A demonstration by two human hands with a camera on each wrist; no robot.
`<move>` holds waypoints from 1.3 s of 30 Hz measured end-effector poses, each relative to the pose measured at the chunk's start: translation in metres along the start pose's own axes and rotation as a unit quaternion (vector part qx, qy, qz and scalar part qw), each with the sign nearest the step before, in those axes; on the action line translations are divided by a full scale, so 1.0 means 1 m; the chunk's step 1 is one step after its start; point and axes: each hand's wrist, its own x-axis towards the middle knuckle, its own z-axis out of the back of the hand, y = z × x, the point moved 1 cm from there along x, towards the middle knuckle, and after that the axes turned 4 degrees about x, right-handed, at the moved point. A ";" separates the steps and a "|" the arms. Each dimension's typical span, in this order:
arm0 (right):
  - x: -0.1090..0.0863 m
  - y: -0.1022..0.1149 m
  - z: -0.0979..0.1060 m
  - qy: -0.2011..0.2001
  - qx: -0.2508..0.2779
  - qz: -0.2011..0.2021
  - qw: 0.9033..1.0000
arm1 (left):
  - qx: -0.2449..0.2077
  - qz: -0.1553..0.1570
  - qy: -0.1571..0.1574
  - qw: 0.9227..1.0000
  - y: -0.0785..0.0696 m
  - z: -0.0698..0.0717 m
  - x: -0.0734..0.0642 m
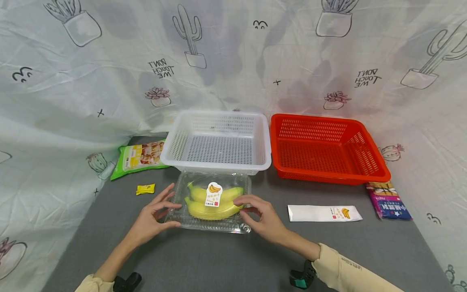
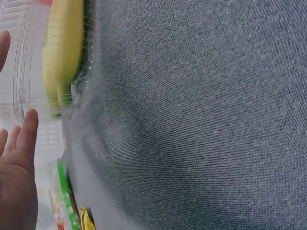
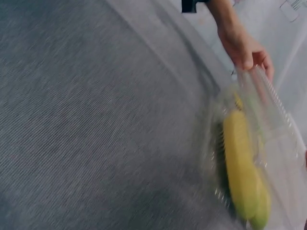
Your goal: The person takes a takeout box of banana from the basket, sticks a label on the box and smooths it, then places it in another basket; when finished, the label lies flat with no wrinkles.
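A clear plastic clamshell box holds yellow bananas, and a white label with a banana picture shows above them. My left hand grips the box at its left end, with thumb and fingers spread to either side of the edge. At the opposite end, my right hand holds the right edge between curled fingers and thumb. In the right wrist view the left hand pinches the far end of the box's lid; the right hand is mostly out of that view.
Directly behind the box stands a white basket, beside a red basket. A green food bag and small yellow packet lie left. To the right are a white paper strip and a purple packet.
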 end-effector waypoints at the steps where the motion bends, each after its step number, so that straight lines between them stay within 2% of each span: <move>1: -0.002 -0.001 0.003 -0.003 -0.013 0.015 1.000 | 0.000 0.000 -0.001 1.000 0.000 0.000 0.000; 4: -0.008 -0.008 0.013 -0.006 -0.061 0.061 0.996 | -0.009 -0.002 -0.005 1.000 0.000 -0.001 0.000; 6: -0.011 -0.012 0.022 0.001 -0.107 0.098 0.989 | -0.010 -0.005 -0.006 1.000 0.000 -0.002 0.000; 11: -0.020 -0.022 0.052 0.019 -0.221 0.182 0.958 | 0.005 -0.006 0.005 1.000 0.000 -0.004 0.000; 13: -0.023 -0.024 0.066 0.014 -0.248 0.197 0.948 | 0.015 -0.004 0.010 1.000 -0.001 -0.006 0.001; 16: -0.027 -0.026 0.088 -0.006 -0.278 0.201 0.939 | 0.029 -0.001 0.011 1.000 -0.001 -0.007 0.001; 23: -0.037 -0.034 0.141 -0.084 -0.337 0.210 0.914 | 0.086 0.000 -0.006 0.996 -0.002 -0.012 0.004; 29: -0.055 -0.040 0.179 -0.130 -0.374 0.168 0.903 | 0.089 0.008 -0.018 0.996 -0.004 -0.011 0.005; 34: -0.070 -0.041 0.208 -0.170 -0.381 0.107 0.903 | 0.090 0.017 -0.011 0.996 -0.003 -0.011 0.005; 39: -0.088 -0.037 0.234 -0.185 -0.387 0.026 0.903 | 0.093 0.015 -0.010 0.995 -0.002 -0.011 0.005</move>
